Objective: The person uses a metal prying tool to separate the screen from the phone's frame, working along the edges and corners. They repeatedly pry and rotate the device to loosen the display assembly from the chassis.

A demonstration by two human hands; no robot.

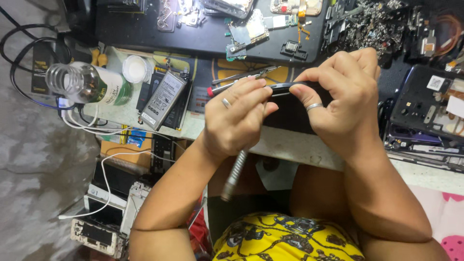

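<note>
Hands meet over the near edge of the table point(290, 145), both working one dark phone point(290, 104) held on edge. Right hand point(345, 96), ring on one finger, is wrapped over the top of the phone, thumb pressed to its upper rim. Left hand point(237, 118), also ringed, is closed around a metal tool with a ribbed handle point(235, 174); the handle hangs down below the palm, and the fingertips sit against the phone's left end. Tool tip hidden behind the fingers.

Just beyond the left hand lie tweezers point(241, 76) and a red-tipped screwdriver point(217, 89). Further left, a grey phone battery point(163, 99) lies flat, near a clear plastic bottle point(87, 83) on its side and a white cap point(137, 68). Green circuit board point(249, 31) sits on a black mat point(145, 34) at the far side. Opened phone frame point(425, 116) rests right of the hands. White cables point(106, 164) trail off the left edge.
</note>
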